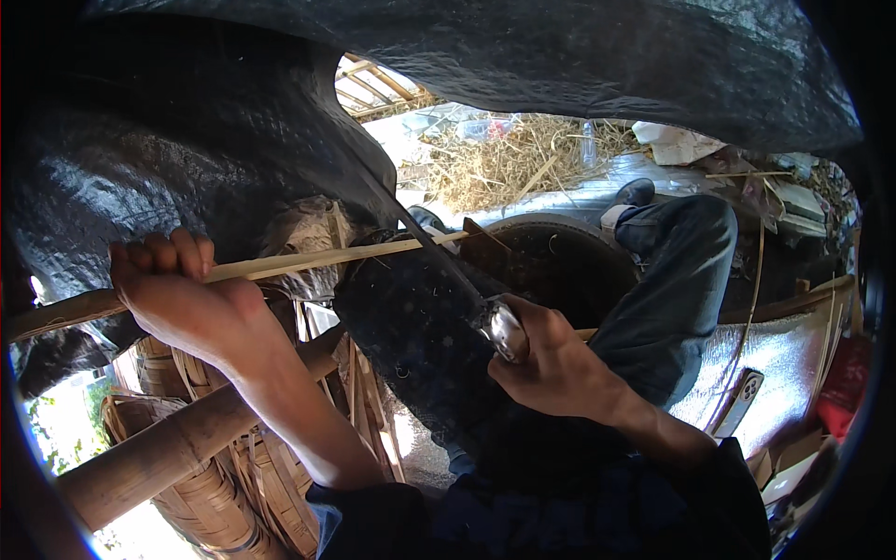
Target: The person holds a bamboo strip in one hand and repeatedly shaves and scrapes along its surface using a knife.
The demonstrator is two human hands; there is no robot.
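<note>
My left hand (182,289) is closed around a long pale bamboo strip (327,259), which runs across from the left over my lap. The strip looks darker and rounder on its left end. In my right hand (565,369) is a knife with a shiny metal handle (507,333) and a long, narrow dark blade (448,266). That blade slants up and to the left, crossing the strip near its right end. Whether the edge is cutting into the bamboo, I cannot tell. My legs in jeans (672,280) are bent beneath the work.
Black plastic sheeting (485,51) hangs low overhead and at the left. A thick bamboo pole (177,457) lies beside woven bamboo baskets (210,499) at lower left. Ahead are a dark round object (560,252), straw (495,168) and a clear bottle (588,145). Red material (845,387) sits at right.
</note>
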